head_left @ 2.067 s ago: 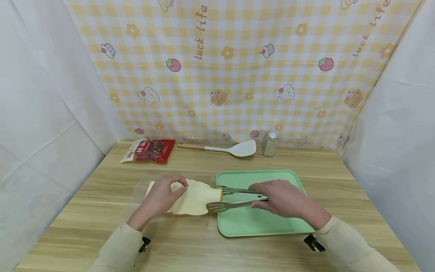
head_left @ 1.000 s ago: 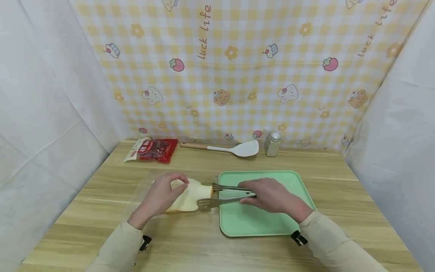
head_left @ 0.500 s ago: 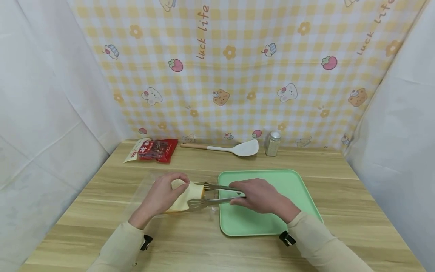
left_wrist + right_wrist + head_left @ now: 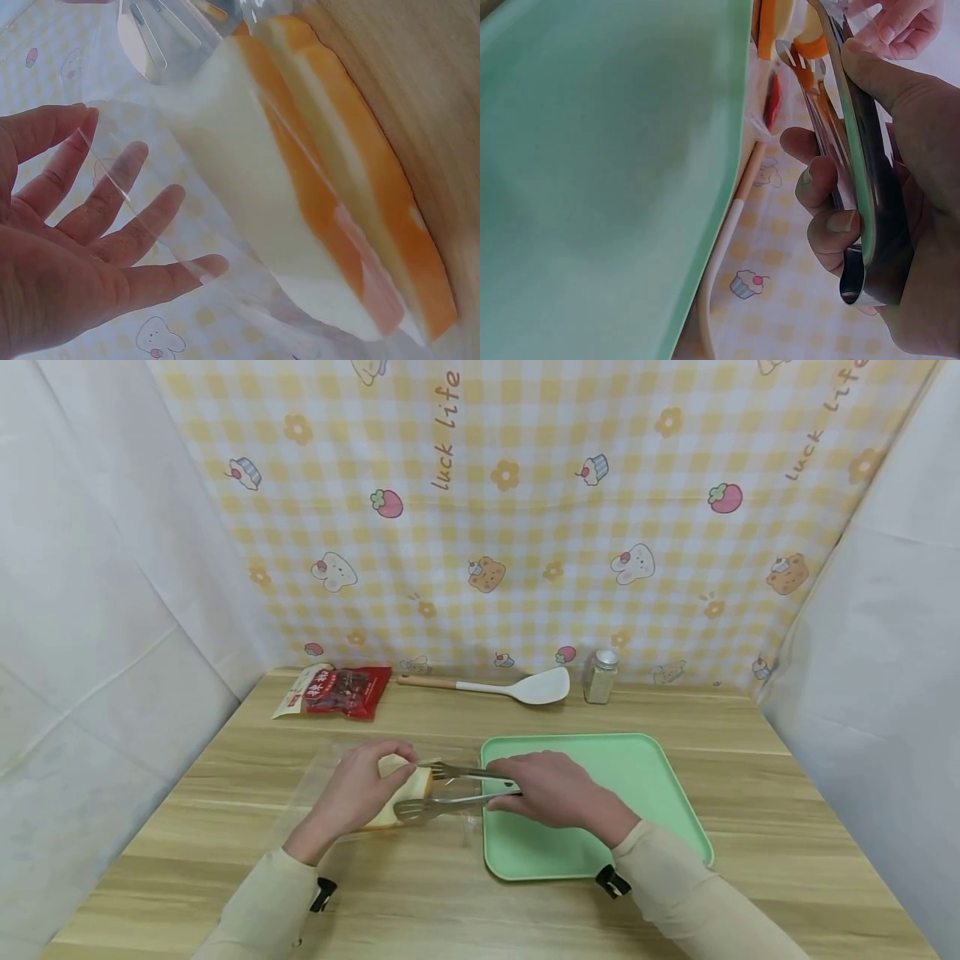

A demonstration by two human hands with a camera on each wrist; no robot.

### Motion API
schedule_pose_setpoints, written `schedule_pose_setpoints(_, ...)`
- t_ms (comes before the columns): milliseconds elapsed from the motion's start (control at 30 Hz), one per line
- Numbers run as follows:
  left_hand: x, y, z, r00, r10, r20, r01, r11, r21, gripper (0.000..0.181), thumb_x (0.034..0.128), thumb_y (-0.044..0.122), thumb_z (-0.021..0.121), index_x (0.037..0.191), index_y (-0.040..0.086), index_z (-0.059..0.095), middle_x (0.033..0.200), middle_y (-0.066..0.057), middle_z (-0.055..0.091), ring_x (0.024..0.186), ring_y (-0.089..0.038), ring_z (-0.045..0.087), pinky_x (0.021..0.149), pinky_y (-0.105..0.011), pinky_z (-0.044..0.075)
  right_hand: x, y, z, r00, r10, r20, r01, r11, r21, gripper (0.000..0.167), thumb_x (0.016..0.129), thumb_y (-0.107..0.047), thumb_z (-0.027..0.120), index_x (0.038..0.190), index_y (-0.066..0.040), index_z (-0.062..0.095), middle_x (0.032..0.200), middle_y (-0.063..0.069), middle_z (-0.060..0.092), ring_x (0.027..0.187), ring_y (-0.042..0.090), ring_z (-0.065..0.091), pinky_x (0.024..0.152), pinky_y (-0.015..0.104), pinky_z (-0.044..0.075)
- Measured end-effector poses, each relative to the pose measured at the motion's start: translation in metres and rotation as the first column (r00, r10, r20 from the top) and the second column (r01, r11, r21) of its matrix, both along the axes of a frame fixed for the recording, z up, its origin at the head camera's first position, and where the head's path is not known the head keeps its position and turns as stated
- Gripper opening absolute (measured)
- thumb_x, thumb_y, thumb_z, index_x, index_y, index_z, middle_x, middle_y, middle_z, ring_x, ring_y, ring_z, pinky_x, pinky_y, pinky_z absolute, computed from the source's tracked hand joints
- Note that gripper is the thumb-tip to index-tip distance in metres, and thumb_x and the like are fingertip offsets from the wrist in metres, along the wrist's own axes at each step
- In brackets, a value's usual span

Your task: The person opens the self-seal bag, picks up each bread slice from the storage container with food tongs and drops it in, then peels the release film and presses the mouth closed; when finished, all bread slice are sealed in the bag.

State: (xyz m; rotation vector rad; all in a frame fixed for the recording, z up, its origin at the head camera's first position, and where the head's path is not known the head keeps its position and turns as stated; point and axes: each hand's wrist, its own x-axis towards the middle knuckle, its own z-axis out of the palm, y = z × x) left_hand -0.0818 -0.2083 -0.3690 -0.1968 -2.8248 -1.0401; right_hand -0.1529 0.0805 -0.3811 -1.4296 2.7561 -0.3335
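Between thumb and index finger, my left hand (image 4: 352, 793) pinches the edge of a clear plastic bag (image 4: 306, 789); its other fingers spread behind the film in the left wrist view (image 4: 97, 217). Bread slices (image 4: 411, 788) lie at the bag, partly hidden by that hand; the left wrist view shows them side by side (image 4: 232, 142), with a pink layer between crusts. My right hand (image 4: 558, 789) grips metal tongs (image 4: 461, 804) by their arms, also seen in the right wrist view (image 4: 866, 150). The slotted tong tips are at the right end of the bread, spread apart.
A green tray (image 4: 600, 852) lies under my right hand and forearm. Along the back of the wooden table are a red snack packet (image 4: 348, 691), a white spatula with a wooden handle (image 4: 538, 687) and a glass shaker jar (image 4: 600, 678). A checked cloth hangs behind.
My right hand and the tongs have moved left, away from the tray's right side. The bread's visible right end has shifted left with them. My left hand has stayed nearly still.
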Motion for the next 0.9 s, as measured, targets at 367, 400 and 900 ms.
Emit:
schedule_pose_setpoints(367, -0.002, -0.001, -0.002, 0.998, 0.000, -0.062, -0.002, 1.000, -0.025, 0.008, 0.1000, 0.012, 0.071, 0.104, 0.013, 0.078, 0.121, -0.010, 0.077, 0.123, -0.037, 0.068, 0.107, -0.059, 0.051, 0.002, -0.014, 0.001, 1.000, -0.008, 0.000, 0.008, 1.000, 0.016, 0.044, 0.102, -0.048, 0.067, 0.134, -0.017, 0.068, 0.115, 0.000, 0.078, 0.079, 0.012, 0.068, 0.058, 0.028, 0.049)
schedule_pose_setpoints(400, -0.003, -0.001, -0.002, 0.998, 0.002, -0.068, -0.004, 1.000, -0.027, 0.008, 0.0997, 0.012, 0.071, 0.104, 0.013, 0.078, 0.120, -0.010, 0.077, 0.123, -0.037, 0.068, 0.107, -0.059, 0.052, 0.002, -0.015, 0.001, 1.000, -0.007, -0.005, 0.007, 1.000, 0.016, 0.044, 0.102, -0.048, 0.068, 0.133, -0.017, 0.068, 0.114, 0.000, 0.078, 0.079, 0.013, 0.068, 0.058, 0.029, 0.049)
schedule_pose_setpoints(900, -0.002, 0.000, -0.001, 0.998, 0.012, -0.058, -0.013, 1.000, -0.013, 0.008, 0.0991, 0.012, 0.072, 0.104, 0.011, 0.077, 0.123, -0.012, 0.076, 0.127, -0.039, 0.066, 0.109, -0.059, 0.051, -0.002, -0.022, 0.000, 0.996, 0.003, -0.085, 0.000, 0.999, 0.037, 0.044, 0.100, -0.050, 0.069, 0.128, -0.016, 0.068, 0.094, -0.003, 0.072, 0.062, 0.008, 0.052, 0.050, 0.025, 0.039)
